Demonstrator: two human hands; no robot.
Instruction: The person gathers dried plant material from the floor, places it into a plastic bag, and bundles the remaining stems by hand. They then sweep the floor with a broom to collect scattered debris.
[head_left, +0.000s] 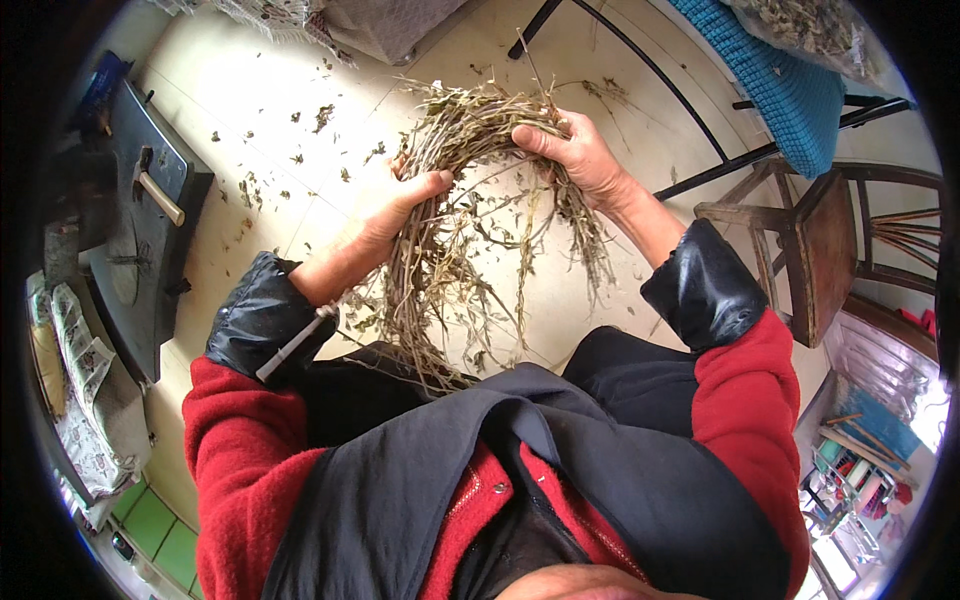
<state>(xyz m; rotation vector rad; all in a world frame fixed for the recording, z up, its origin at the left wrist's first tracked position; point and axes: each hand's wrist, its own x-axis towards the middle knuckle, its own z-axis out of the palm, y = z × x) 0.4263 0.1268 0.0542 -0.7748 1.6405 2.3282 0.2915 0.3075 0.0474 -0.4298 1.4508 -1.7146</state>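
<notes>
A bundle of dried plant stems (480, 120) with withered leaves is bent into an arch between my hands, above the floor. My left hand (390, 202) grips its left side, the thumb lying over the stems. Around the upper right part of the bundle my right hand (566, 154) is closed, thumb on top. Loose stems and leaves hang down from both sides, the left ones reaching to the dark cloth over my lap. A pale stick or stem (292, 345) lies against my left black cuff.
Dry leaf crumbs (251, 191) are scattered on the tiled floor. A hammer (159, 196) lies on a dark metal surface (169, 154) at left. At right are a blue-covered seat (787, 82) bearing a plastic bag of dried plant matter (817, 34), and a wooden chair (825, 255).
</notes>
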